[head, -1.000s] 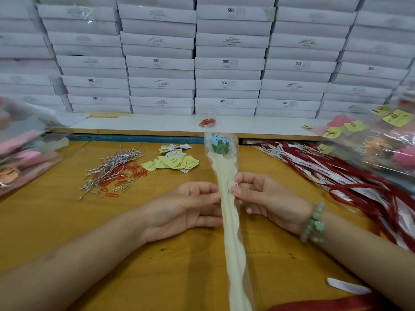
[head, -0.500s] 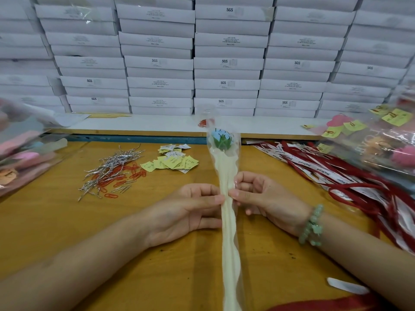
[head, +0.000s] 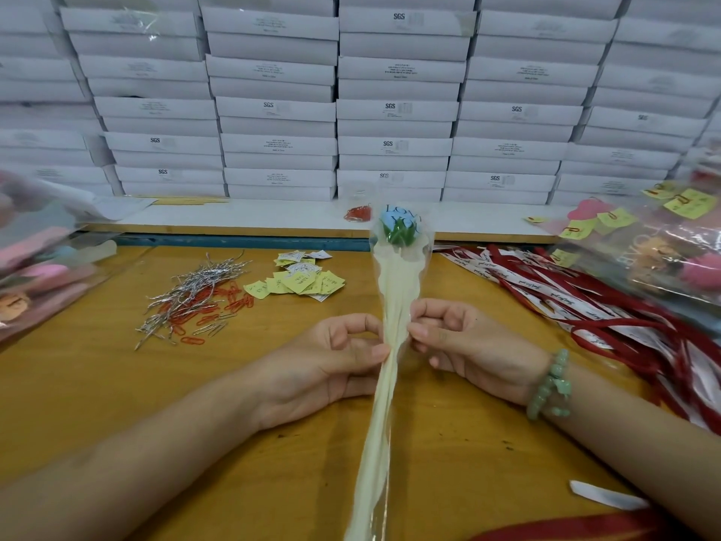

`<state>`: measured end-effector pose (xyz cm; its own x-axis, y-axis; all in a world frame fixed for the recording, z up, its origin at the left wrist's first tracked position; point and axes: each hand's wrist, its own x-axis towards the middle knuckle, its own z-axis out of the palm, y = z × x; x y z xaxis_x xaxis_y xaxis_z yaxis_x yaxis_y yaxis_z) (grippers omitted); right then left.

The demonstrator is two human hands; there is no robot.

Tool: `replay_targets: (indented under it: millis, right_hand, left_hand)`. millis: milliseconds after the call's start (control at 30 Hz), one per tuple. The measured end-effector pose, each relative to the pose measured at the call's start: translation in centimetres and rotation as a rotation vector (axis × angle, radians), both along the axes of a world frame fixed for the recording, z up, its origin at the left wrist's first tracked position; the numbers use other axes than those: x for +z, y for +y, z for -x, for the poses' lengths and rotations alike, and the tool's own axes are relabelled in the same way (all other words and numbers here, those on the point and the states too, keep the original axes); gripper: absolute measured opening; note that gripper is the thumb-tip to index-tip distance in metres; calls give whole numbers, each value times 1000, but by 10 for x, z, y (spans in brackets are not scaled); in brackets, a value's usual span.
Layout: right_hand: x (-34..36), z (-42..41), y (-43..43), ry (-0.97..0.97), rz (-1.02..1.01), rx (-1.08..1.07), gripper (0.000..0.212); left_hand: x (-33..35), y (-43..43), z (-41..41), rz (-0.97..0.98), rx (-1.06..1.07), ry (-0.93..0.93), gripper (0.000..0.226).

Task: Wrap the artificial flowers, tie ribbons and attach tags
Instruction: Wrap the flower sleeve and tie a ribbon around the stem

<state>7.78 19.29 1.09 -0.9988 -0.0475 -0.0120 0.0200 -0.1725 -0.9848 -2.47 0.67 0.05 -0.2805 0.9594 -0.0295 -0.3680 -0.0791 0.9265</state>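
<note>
Both hands pinch the wrapped flower (head: 394, 306) mid-sleeve above the counter (head: 97, 384): left hand (head: 324, 369) and right hand (head: 464, 345) each in a closed grip (bloom toward twelve o'clock, tags (head: 296, 281) at eleven).

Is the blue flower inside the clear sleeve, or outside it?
Inside. The blue flower shows behind the printed clear sleeve, which the left hand and right hand pinch below it.
</note>
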Motion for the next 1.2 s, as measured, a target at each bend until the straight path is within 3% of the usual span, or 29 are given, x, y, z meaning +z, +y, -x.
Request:
replay_targets:
  millis: [367, 567, 967, 1100, 1200]
  right_hand:
    - [0, -1, -5, -1, -125, -10, 39]
    - [-1, -2, -10, 55, -178, -39, 24]
    - [-2, -2, -13, 78, -232, -60, 26]
    - [-3, -2, -14, 90, -254, -61, 17]
    - [-1, -3, -16, 73, -285, -87, 22]
  left_hand:
    - [2, -2, -2, -12, -12, 40, 17]
    - [1, -1, -2, -12, -12, 52, 19]
    - [-1, 0, -1, -16, -40, 77, 20]
    - [-2, 0, 0, 5, -40, 71, 32]
    - [-3, 0, 2, 11, -48, 40, 33]
